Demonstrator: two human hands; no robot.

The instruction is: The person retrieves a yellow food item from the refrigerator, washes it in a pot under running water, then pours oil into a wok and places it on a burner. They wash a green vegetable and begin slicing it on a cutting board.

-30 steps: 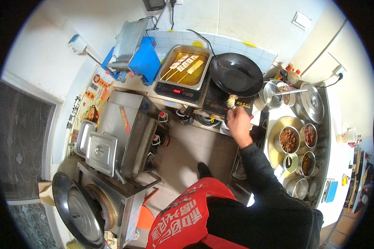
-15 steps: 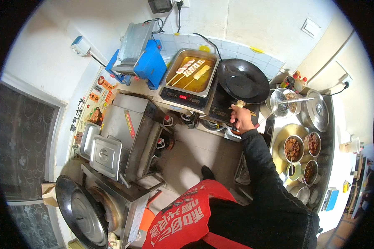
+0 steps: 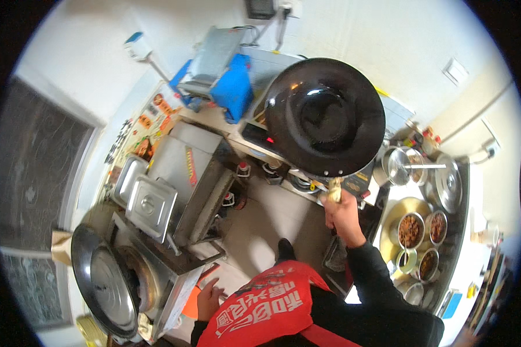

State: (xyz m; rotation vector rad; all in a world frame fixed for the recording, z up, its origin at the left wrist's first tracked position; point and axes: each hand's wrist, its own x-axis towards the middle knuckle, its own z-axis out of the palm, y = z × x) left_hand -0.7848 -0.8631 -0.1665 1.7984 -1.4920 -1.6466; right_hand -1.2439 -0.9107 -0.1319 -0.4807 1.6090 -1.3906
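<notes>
My right hand [image 3: 345, 218] is closed round the handle of a black wok [image 3: 324, 124]. The wok is raised above the counter, its dark, glossy inside facing me, with a light-coloured wrapping [image 3: 334, 188] on the handle by the rim. A black induction cooker [image 3: 360, 180] shows partly beneath it. The wok now covers most of the tray with skewers, seen beside it earlier. My left hand [image 3: 208, 301] hangs low at the left, beside my red apron [image 3: 263, 303], fingers apart and holding nothing.
A blue-framed device [image 3: 231, 87] stands left of the wok. At right, a strainer [image 3: 397, 164] and metal pots of cooked food [image 3: 411, 230] line the counter. A steel lidded container [image 3: 149, 202] and a large black pan [image 3: 107, 277] are at left.
My right hand has lifted the wok off the cooker, bringing it up and to the left over the tray. My left hand has come into view low at the left. The view has shifted slightly.
</notes>
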